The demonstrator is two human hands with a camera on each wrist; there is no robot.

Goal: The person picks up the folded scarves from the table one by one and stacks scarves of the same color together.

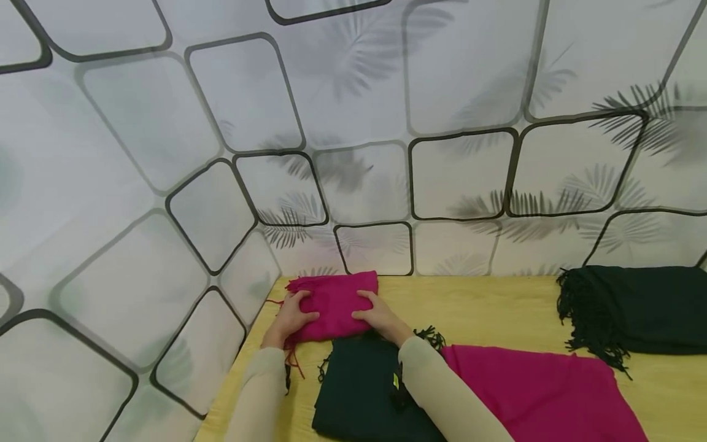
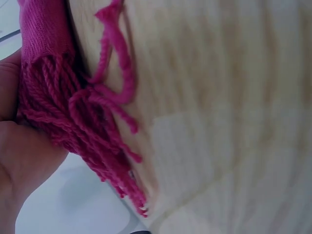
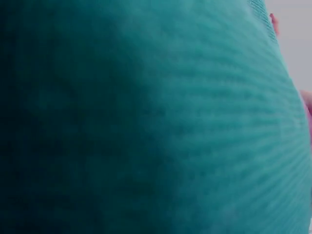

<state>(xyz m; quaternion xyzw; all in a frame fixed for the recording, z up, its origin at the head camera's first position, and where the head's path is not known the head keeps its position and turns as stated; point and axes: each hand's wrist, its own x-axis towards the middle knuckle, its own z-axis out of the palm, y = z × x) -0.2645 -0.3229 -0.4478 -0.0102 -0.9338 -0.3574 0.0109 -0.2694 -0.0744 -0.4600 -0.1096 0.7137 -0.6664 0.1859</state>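
A folded pink scarf (image 1: 334,307) lies at the back left of the table, by the wall. My left hand (image 1: 293,318) holds its left side, thumb on top. On the right side, my right hand (image 1: 381,316) grips it with thumb and forefinger spread over the cloth. The left wrist view shows twisted pink fringe (image 2: 73,112) beside my left hand (image 2: 24,161). Just in front lies a folded dark green scarf (image 1: 367,390), partly under my right forearm. Green cloth (image 3: 219,122) fills most of the right wrist view and hides nearly all of that hand.
Another pink scarf (image 1: 541,390) lies spread at the front right. A second dark green folded scarf (image 1: 657,310) with black fringe sits at the far right. The yellow wood-grain table (image 1: 486,307) meets patterned walls (image 1: 359,184) at the back and left.
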